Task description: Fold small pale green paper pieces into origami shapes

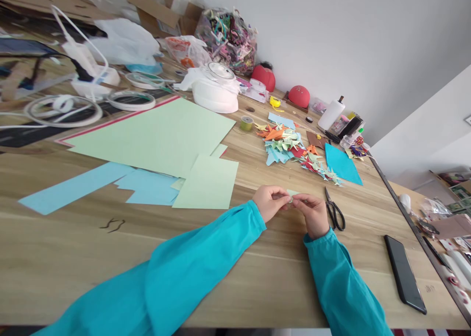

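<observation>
A small piece of pale green paper (pixel 293 193) is pinched between my two hands, mostly covered by the fingers. My left hand (pixel 271 202) grips it from the left with thumb and fingertips, and my right hand (pixel 312 212) pinches it from the right. Black-handled scissors (pixel 334 212) lie just right of my right hand. Beyond the hands is a heap of folded paper cranes (pixel 283 142) in orange, green, blue and red. Left of my left hand lies a square sheet of light green paper (pixel 208 183).
Large green sheets (pixel 158 130) and blue paper strips (pixel 77 185) cover the left. A phone (pixel 405 273) lies near the right edge. Farther back are a spool (pixel 246 123), a turquoise sheet (pixel 343 164), a white container (pixel 215 91), coiled cables (pixel 62 111) and a power strip (pixel 95 81).
</observation>
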### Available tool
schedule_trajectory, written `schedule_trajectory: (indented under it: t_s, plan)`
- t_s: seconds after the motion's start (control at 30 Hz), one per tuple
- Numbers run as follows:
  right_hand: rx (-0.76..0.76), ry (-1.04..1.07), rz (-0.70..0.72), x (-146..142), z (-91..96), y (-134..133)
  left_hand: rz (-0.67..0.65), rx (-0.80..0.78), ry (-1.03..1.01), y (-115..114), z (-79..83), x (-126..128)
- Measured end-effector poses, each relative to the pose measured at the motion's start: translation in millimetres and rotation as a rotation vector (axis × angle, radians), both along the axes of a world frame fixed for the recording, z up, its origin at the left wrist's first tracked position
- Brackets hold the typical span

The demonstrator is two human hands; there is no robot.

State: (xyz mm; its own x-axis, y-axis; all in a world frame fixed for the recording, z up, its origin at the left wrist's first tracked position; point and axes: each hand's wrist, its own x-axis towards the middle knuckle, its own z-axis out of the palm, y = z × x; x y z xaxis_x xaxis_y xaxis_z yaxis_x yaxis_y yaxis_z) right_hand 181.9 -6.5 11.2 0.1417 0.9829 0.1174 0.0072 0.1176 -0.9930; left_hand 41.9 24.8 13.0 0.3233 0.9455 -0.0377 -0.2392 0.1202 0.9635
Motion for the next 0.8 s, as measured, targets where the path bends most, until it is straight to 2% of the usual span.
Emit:
schedule_trajectory:
  t_s: [0.1,0.27,0.37,0.57,0.8]
  plan:
    - [-0.039,0.067,-0.018,-1,1.9,0,-0.030,0.016,-0.006,1,0.0,-1]
    - [-0.157,0.241,-0.024,-4,9.6,-2,-0.157,0.054,-0.027,3,8.2,-6]
    - [-0.182,0.265,-0.017,-3,10.0,-3,-0.217,0.049,-0.008,3,10.0,-8]
    - [-0.037,0.074,-0.021,-1,2.5,-1,-0.149,-0.013,-0.041,3,2.5,-3]
    - [-0.039,0.093,-0.007,-1,2.1,-1,-0.127,-0.052,-0.095,2,-2.0,1]
